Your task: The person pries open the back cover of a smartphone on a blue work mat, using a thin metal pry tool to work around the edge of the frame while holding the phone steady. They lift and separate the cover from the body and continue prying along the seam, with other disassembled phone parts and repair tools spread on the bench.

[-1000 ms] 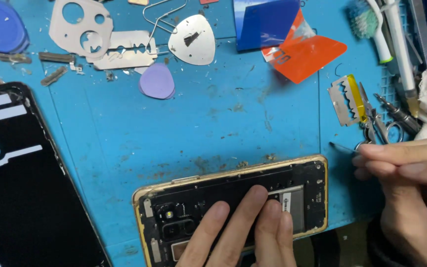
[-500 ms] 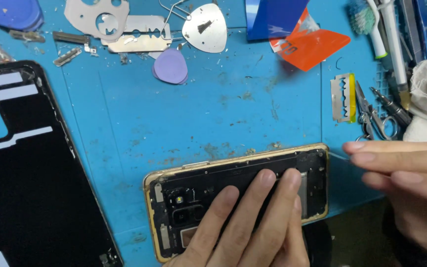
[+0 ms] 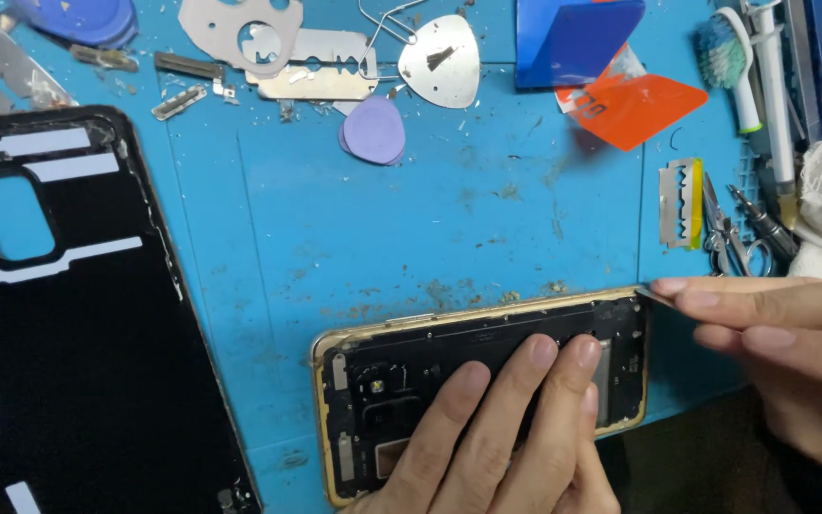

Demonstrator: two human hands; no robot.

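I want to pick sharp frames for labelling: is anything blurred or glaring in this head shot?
Head view: lighting even, shadows soft; the opened phone and left hand fairly sharp; right hand slightly soft at the frame edge; mild sheen on the black back cover; the orange pry card looks smeared.

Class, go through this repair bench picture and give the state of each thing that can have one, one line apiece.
phone: back cover off, insides exposed, lying flat on the mat.
back cover: removed, lying inner side up beside the phone.
left hand: fingers pressed flat on the phone.
right hand: pinching a thin tool at the phone's upper right corner.
razor blade: lying loose, untouched.
purple pick: lying loose, untouched.
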